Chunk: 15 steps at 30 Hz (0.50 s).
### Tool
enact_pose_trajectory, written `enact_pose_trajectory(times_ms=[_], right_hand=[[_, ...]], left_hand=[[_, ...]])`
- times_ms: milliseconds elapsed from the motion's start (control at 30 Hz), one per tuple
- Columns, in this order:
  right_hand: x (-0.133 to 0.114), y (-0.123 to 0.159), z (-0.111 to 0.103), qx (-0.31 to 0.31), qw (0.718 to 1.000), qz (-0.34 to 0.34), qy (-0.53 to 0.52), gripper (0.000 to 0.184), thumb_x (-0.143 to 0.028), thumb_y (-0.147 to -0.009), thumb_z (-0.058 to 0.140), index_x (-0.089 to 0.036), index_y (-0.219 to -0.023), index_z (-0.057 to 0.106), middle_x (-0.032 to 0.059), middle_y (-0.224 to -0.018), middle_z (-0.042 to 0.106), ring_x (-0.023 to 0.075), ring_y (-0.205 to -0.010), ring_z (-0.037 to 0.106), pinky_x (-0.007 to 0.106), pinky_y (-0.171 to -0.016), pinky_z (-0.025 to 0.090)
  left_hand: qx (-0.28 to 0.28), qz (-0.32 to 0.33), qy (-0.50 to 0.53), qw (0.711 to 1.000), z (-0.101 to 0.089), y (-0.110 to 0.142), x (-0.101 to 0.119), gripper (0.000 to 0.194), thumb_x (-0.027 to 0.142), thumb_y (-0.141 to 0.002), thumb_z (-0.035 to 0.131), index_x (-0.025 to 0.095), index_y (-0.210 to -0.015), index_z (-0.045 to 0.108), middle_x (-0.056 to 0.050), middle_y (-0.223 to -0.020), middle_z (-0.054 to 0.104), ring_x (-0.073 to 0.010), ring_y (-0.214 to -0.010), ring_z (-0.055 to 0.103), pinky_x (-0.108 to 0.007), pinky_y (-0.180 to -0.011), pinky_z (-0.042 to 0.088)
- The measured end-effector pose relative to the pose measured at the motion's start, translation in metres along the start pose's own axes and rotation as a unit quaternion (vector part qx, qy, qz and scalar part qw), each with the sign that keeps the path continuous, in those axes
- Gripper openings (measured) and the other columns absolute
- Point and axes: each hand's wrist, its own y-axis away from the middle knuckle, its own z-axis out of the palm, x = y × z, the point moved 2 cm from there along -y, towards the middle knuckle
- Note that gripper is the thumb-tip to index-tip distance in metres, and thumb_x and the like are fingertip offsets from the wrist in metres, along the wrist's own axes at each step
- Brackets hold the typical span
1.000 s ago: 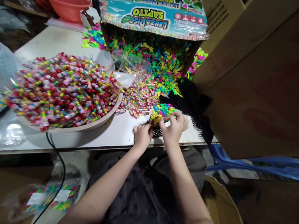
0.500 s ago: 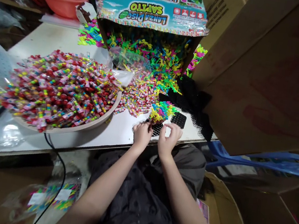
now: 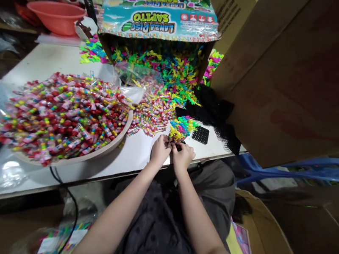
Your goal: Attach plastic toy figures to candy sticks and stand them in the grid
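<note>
At the table's front edge my left hand point(image 3: 160, 150) and my right hand point(image 3: 183, 157) meet, fingertips pinched close together. Something small and dark lies between them, too hidden to make out. Just beyond the fingertips is a small heap of colourful plastic figures point(image 3: 183, 125) in yellow, green, blue and pink. To the right of that heap a black pad with rows of holes or bumps point(image 3: 201, 135) lies flat. Left of my hands, many small wrapped pink tubes with coloured bands point(image 3: 155, 116) are spread on the white table point(image 3: 140, 147).
A wide basin point(image 3: 127, 126) heaped with wrapped tubes stands left. An open printed carton point(image 3: 161, 18) spills plastic figures at the back. Black sheets point(image 3: 215, 108) lie right, beside a large cardboard box point(image 3: 279, 84). A red bowl point(image 3: 56, 19) stands far left.
My right hand has moved left and its fingers have closed in beside my left fingers. The hands now cover most of the black holed piece that showed between them. The view has shifted slightly.
</note>
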Motion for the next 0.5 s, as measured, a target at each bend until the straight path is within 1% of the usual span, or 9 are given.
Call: enact_pose_trajectory(times_ms=[100, 200, 267, 367, 500], right_hand=[[0.003, -0.002, 0.000, 0.019, 1.000, 0.017, 0.005, 0.023, -0.042, -0.076, 0.055, -0.020, -0.075, 0.062, 0.0020, -0.081, 0.063, 0.0205, -0.081, 0.045, 0.031, -0.069, 0.022], [0.006, -0.004, 0.001, 0.037, 0.999, 0.009, 0.009, 0.020, -0.038, -0.077, 0.055, -0.019, -0.073, 0.059, 0.0020, -0.078, 0.063, 0.0201, -0.081, 0.045, 0.031, -0.070, 0.022], [0.007, -0.007, 0.002, 0.041, 0.999, -0.001, 0.018, 0.019, -0.036, -0.076, 0.054, -0.018, -0.069, 0.056, 0.0023, -0.074, 0.062, 0.0200, -0.080, 0.045, 0.031, -0.070, 0.023], [0.008, -0.011, 0.005, 0.040, 0.999, -0.010, 0.035, 0.020, -0.035, -0.074, 0.055, -0.018, -0.064, 0.053, 0.0021, -0.069, 0.060, 0.0198, -0.077, 0.045, 0.031, -0.069, 0.023], [0.011, -0.014, 0.009, 0.037, 0.998, -0.008, 0.042, 0.022, -0.036, -0.073, 0.055, -0.019, -0.060, 0.051, 0.0007, -0.063, 0.056, 0.0189, -0.073, 0.045, 0.031, -0.068, 0.023]], left_hand=[[-0.013, 0.003, -0.013, 1.000, 0.004, 0.003, 0.003, 0.020, 0.018, -0.075, 0.053, 0.017, -0.094, 0.048, -0.006, -0.089, 0.061, -0.0166, -0.086, 0.057, -0.026, -0.074, 0.044], [-0.018, 0.008, -0.031, 0.999, 0.005, 0.003, 0.006, 0.015, 0.025, -0.078, 0.052, 0.017, -0.090, 0.051, -0.007, -0.088, 0.062, -0.0185, -0.087, 0.057, -0.029, -0.075, 0.042], [-0.020, 0.010, -0.042, 0.999, 0.006, 0.002, 0.009, 0.015, 0.029, -0.080, 0.049, 0.017, -0.088, 0.054, -0.007, -0.086, 0.063, -0.0194, -0.085, 0.057, -0.029, -0.074, 0.042], [-0.021, 0.016, -0.051, 0.998, 0.006, 0.001, 0.010, 0.017, 0.030, -0.082, 0.047, 0.017, -0.087, 0.056, -0.007, -0.085, 0.063, -0.0200, -0.082, 0.057, -0.030, -0.072, 0.041], [-0.020, 0.022, -0.057, 0.998, 0.006, 0.001, 0.011, 0.014, 0.027, -0.082, 0.048, 0.018, -0.088, 0.056, -0.005, -0.085, 0.064, -0.0195, -0.083, 0.056, -0.030, -0.073, 0.040]])
